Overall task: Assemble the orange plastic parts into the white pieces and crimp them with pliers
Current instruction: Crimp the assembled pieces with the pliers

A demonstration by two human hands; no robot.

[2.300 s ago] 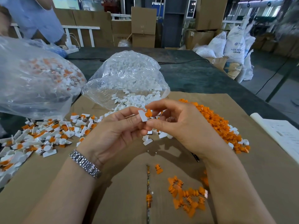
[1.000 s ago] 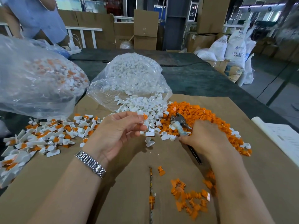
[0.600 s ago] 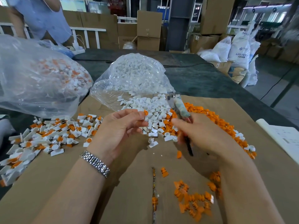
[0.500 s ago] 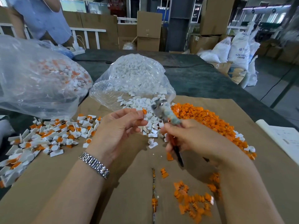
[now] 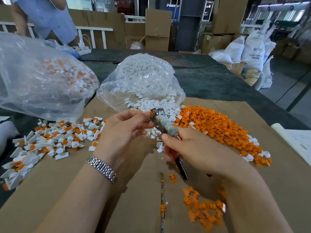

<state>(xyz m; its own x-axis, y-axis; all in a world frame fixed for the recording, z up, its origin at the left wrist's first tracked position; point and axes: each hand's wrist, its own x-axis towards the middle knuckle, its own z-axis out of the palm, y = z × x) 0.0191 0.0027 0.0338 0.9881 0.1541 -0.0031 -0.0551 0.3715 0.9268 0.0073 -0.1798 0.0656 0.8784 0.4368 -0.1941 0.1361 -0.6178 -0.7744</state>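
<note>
Crimping stage of a two-part assembly, seen from over the worker's hands. The left hand (image 5: 125, 130) pinches a joined piece (image 5: 151, 113), an orange insert seated in a white body, at its fingertips, raised above the cardboard sheet (image 5: 70, 180) so the tool can reach it. The right hand (image 5: 193, 148) is wrapped around the handles of the pliers (image 5: 161, 122), whose head, bound in worn tape, meets the piece at the orange end; whether the jaws have closed fully cannot be told. Holding the work in the air, between the stocks, probably keeps both supplies within short reach. Loose white pieces (image 5: 156, 105) spill from an open clear bag (image 5: 143, 78) just beyond the hands; the heap of orange parts (image 5: 218, 126) lies to the right, and a smaller scatter of orange parts (image 5: 202, 209) sits near, by the right forearm. Finished pieces (image 5: 55, 138) collect at the left, beside a second clear bag (image 5: 42, 76) that appears to hold more of them. A metal watch band (image 5: 102, 168) circles the left wrist. Another person in a blue shirt (image 5: 48, 15) stands at far left.
</note>
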